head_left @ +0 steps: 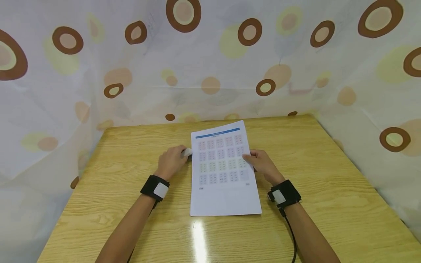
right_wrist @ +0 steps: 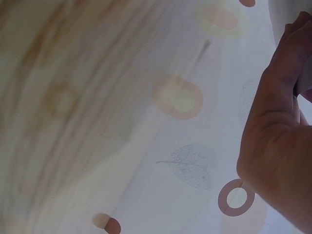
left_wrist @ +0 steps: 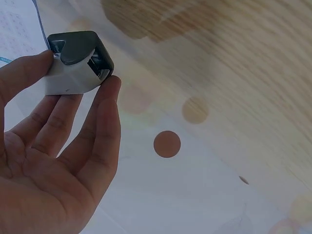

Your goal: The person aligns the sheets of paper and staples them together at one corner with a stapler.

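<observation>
A printed sheet of paper [head_left: 225, 199], with a blue bar on top and rows of small coloured blocks, is held tilted above the table. My right hand [head_left: 263, 164] grips its right edge, thumb on the printed face. At the left edge, my left hand [head_left: 170, 162] holds a small grey-and-white stapler [head_left: 186, 152]. In the left wrist view, thumb and fingertips pinch this stapler [left_wrist: 73, 75] close to the paper [left_wrist: 19, 29]. Whether the paper lies inside its mouth cannot be seen. Only part of the right hand [right_wrist: 278, 107] appears in the right wrist view.
The wooden table [head_left: 131, 146] extends under both arms. A pale curtain [head_left: 210, 62] with brown rings and dots surrounds its back and sides. Black straps with cables sit on the left wrist [head_left: 155, 188] and right wrist [head_left: 284, 194].
</observation>
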Action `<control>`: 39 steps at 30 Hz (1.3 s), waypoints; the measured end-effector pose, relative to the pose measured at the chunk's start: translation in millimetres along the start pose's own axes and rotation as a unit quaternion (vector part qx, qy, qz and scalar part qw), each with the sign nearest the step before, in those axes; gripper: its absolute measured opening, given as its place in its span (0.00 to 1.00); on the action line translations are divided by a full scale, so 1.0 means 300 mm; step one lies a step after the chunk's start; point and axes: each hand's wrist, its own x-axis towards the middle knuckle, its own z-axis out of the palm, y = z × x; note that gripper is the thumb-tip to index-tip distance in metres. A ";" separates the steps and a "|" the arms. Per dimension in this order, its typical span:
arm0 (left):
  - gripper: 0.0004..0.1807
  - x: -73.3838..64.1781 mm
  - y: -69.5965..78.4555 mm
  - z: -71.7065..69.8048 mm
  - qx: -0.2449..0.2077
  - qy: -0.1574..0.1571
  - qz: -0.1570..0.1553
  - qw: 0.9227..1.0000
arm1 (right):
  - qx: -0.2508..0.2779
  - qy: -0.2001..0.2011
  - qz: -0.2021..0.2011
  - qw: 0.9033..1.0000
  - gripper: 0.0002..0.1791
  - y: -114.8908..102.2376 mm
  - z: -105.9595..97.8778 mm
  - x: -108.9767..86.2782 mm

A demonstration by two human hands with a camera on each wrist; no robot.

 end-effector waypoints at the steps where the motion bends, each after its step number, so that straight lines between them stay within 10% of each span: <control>1: 0.18 0.003 0.000 0.001 -0.001 0.003 0.000 1.000 | 0.001 -0.001 -0.001 1.000 0.22 0.001 0.000 0.000; 39: 0.18 0.092 0.036 0.051 0.025 -0.009 0.024 0.999 | -0.003 -0.043 -0.008 0.999 0.19 0.000 0.004 0.002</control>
